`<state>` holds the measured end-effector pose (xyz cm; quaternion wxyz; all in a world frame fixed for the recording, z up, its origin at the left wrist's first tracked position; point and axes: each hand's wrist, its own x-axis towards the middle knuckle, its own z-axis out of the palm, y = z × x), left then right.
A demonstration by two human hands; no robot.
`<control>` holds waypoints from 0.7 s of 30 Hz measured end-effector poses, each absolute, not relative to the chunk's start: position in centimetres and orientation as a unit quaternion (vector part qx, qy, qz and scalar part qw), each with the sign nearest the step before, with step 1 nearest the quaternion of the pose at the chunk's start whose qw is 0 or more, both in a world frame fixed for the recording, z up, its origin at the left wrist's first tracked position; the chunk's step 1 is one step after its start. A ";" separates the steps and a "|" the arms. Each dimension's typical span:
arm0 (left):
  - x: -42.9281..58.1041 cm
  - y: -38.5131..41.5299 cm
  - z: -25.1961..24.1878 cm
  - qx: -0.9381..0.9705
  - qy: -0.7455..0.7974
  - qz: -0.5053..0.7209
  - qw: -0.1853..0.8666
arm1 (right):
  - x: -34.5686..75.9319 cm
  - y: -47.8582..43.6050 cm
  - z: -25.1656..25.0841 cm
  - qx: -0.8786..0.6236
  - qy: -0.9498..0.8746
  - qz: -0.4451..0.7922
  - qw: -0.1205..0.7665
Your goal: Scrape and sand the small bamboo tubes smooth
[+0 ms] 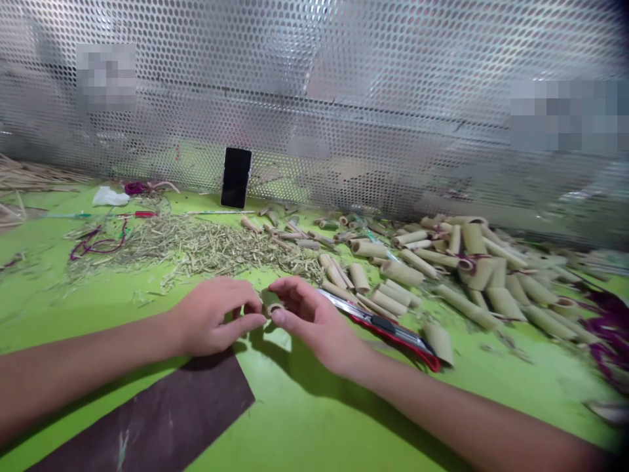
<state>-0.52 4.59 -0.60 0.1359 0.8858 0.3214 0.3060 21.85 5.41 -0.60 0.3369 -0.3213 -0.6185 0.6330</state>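
Note:
Between my two hands, just above the green table (304, 419), is a short hollow bamboo piece (270, 300), its round opening turned toward me. My right hand (314, 321) grips it between thumb and fingers. The fingertips of my left hand (221, 314) are bent in at its left side, close to or touching it; the exact contact is too small to tell. A red-edged utility knife (388, 328) lies just right of my right hand. Below my left hand lies a dark brown sheet (181, 413).
Many cut bamboo tubes (472, 275) are heaped at the right. Thin shavings (211, 246) spread across the middle. A phone (236, 177) leans against the perforated metal screen (344, 118). Purple cord (607, 334) lies at the right edge; white tissue (110, 196) sits back left.

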 end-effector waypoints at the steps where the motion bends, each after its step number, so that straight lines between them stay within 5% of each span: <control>1: -0.4 4.6 -0.6 0.890 0.326 0.289 0.134 | 21.8 5.4 -0.6 -0.325 -0.621 0.628 0.338; 21: 0.2 4.4 -0.9 0.892 0.364 0.242 0.116 | 21.7 5.5 -0.8 -0.362 -0.633 0.603 0.322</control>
